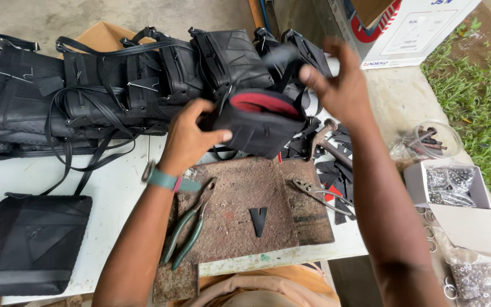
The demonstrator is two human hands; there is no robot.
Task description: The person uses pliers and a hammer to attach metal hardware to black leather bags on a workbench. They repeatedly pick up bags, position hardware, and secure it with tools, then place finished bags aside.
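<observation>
My left hand (191, 136) grips a small black leather bag (259, 128) with a red lining showing at its open top, held above a rusty metal work plate (240, 207). My right hand (336, 79) is raised just right of the bag, fingers pinched on a blurred black strap or flap (282, 57) that rises from the bag. A small black V-shaped leather piece (258, 219) lies on the plate below.
A row of finished black bags (86, 91) fills the back left; another black bag (26, 241) lies front left. Green-handled pliers (187, 227), metal pliers (316, 193), a hammer (328, 139), leather scraps, boxes and bags of metal rivets (456, 185) sit around the plate.
</observation>
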